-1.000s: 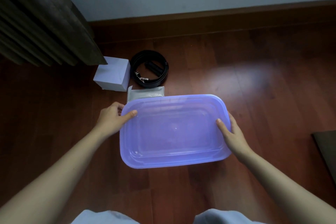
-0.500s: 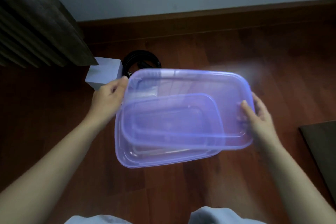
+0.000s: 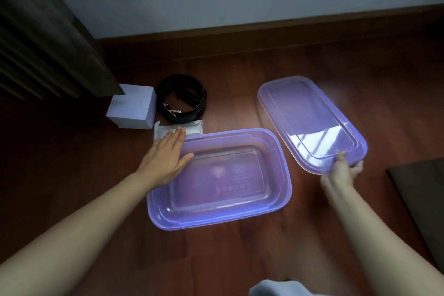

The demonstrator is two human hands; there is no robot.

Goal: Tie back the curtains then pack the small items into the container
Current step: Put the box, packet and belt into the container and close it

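Container [image 3: 284,170] — lid [image 3: 310,120] in right hand [image 3: 341,173]

The person's left hand [image 3: 165,158] and right hand [image 3: 341,173] are bare, as are both forearms [image 3: 79,218], uncovered right to the picture's edge. The left hand's fingers [image 3: 179,136] show sharply; the right hand's outline is slightly blurred. At the bottom edge, between the arms, is a rounded patch of pale blue-grey cloth [image 3: 271,288]; which garment it is cannot be told.

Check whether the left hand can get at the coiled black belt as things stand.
Probably yes: the left hand is open over the silver packet; the belt lies uncovered just beyond it.
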